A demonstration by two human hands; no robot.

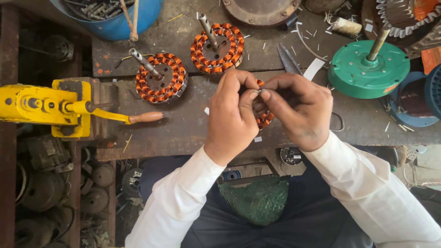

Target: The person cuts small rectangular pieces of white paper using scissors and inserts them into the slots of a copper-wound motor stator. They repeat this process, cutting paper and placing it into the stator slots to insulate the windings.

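Worn, stained metal forms the workbench (183, 133), which is strewn with small white paper scraps. At the far left a yellow vise (46, 108) is mounted, its wooden-tipped handle (144, 117) pointing right. Two copper-wound stators are set behind the hands, one (161, 78) nearer the vise and one (217, 48) further back, each with a steel shaft leaning up and left. The left hand (232, 115) is raised over the bench edge, wrist bent, fingers curled inward and pinched on a third copper-wound stator (265, 118), which is largely hidden between both hands. The right hand (298, 108) is brought in from the right, its fingertips (266, 94) closed tightly at the same piece, meeting the left thumb. Both forearms are covered by white sleeves. Scissors (288, 59) lie just behind the right hand, and a green round motor cover (363, 73) stands further right.
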